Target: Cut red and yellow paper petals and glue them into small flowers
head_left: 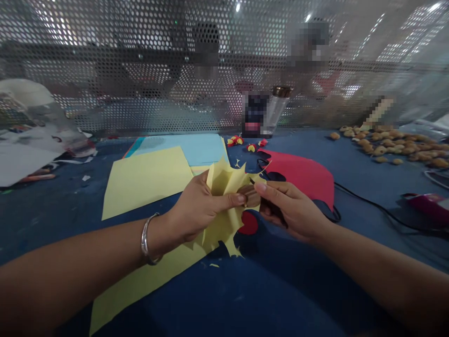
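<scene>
My left hand (199, 210) is closed round a jagged, cut-up yellow paper sheet (224, 220), with the thumb pressing a small brown disc-like piece (249, 195) against it. My right hand (291, 208) pinches the same brown piece from the other side and also holds a dark thin tool (271, 208), probably scissors, in its palm. A silver bangle (147, 239) sits on my left wrist. A small red paper piece (249, 224) lies on the blue table (252, 290) just under the hands.
Flat yellow sheets (143, 180) and a light blue sheet (185, 147) lie behind my left hand. A red paper (301, 173), a black cable (372, 206), small red-yellow paper bits (245, 142), a jar (277, 110), peanut-like shells (393, 145) and a pink object (431, 206) lie right. A perforated metal screen (140, 56) backs the table.
</scene>
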`<state>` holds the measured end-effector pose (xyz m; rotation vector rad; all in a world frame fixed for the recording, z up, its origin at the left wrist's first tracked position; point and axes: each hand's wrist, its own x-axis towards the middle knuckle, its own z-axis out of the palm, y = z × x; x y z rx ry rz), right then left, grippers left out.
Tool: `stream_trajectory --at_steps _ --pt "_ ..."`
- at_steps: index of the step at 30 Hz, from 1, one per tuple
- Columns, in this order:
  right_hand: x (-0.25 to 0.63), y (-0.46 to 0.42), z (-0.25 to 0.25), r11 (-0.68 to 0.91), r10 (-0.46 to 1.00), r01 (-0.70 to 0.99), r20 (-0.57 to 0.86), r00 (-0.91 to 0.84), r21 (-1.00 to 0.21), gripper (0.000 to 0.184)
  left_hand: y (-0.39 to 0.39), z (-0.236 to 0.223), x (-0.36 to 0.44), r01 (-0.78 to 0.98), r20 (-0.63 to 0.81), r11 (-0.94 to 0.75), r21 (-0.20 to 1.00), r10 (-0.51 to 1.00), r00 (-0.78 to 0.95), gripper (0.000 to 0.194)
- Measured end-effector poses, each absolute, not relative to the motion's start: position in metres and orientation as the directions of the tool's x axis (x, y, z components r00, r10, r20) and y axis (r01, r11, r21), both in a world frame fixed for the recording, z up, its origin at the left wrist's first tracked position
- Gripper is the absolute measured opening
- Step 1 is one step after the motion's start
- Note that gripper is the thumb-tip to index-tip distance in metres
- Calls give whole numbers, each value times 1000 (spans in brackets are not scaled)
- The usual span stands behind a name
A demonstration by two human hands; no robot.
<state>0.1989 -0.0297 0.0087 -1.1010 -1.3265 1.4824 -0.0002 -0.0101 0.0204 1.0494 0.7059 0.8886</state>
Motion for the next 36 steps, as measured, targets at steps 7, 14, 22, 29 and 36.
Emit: stream_trajectory --at_steps 7,14,22,29,36 --pt "199 -30 9 -70 961 -25 -61 -271 -997 55 -12 25 1 -266 -103 250 931 879 466 47" --pt "198 -30 8 -66 973 1 -64 -221 -998 56 -13 26 0 -257 -168 330 908 850 499 38" --pt "198 -27 8 -81 987 -27 -76 -141 -996 59 -11 23 0 -199 -243 394 897 818 522 48" --pt "211 -12 6 -167 983 -81 -159 -93 -983 60 2 24 -6 -129 -202 284 950 875 440 48" --pt "204 -23 11 24 989 39 18 -145 -999 52 2 27 -6 -104 -110 183 978 864 491 42"
